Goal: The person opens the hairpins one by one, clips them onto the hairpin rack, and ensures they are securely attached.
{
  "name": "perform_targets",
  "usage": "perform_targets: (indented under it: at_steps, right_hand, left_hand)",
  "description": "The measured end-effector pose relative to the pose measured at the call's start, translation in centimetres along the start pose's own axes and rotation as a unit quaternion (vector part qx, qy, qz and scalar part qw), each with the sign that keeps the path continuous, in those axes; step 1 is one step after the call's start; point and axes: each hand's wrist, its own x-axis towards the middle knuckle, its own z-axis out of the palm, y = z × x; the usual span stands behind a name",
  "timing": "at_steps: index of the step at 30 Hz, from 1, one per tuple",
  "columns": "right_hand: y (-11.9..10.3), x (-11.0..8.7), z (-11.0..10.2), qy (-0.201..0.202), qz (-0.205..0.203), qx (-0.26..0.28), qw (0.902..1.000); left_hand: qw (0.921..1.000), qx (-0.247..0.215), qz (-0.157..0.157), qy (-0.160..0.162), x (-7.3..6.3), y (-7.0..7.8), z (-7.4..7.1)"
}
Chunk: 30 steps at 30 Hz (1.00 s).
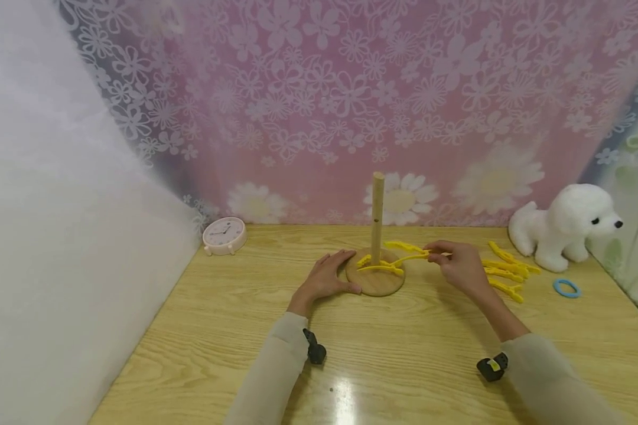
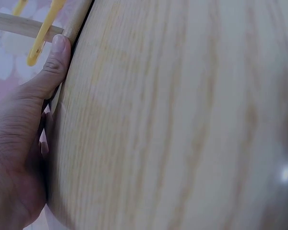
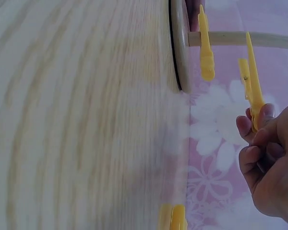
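A wooden stand has a round base (image 1: 376,285) and an upright post (image 1: 377,218). My left hand (image 1: 328,276) holds the left rim of the base, its thumb at the front edge and fingers toward the back. Low on the post sits a yellow plastic clip (image 1: 381,268), one arm in front of the post and the other behind. To the right of the post, my right hand (image 1: 459,265) pinches the end of another yellow clip (image 3: 255,98). That clip's two arms are spread and point toward the post.
Several yellow clips (image 1: 505,271) lie on the table right of my right hand. Beyond them are a blue ring (image 1: 566,288) and a white toy dog (image 1: 558,227). A pink alarm clock (image 1: 224,236) stands at the back left. A floral curtain (image 1: 319,118) hangs behind the table.
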Motion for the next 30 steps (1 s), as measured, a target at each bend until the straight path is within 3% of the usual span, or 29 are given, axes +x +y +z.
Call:
perform_targets:
  at_steps: [11,30]
  right_hand:
    - [-0.6,1.1,2.7,0.021,-0.013,-0.004,0.9997]
    - [-2.5,2.5,5.4,0.003,-0.016,0.003,0.9999]
  left_hand:
    - [1.0,0.003,-0.004,0.002,-0.1,0.0,0.1]
    - [1.0,0.001,-0.007,0.002,-0.2,0.2,0.0]
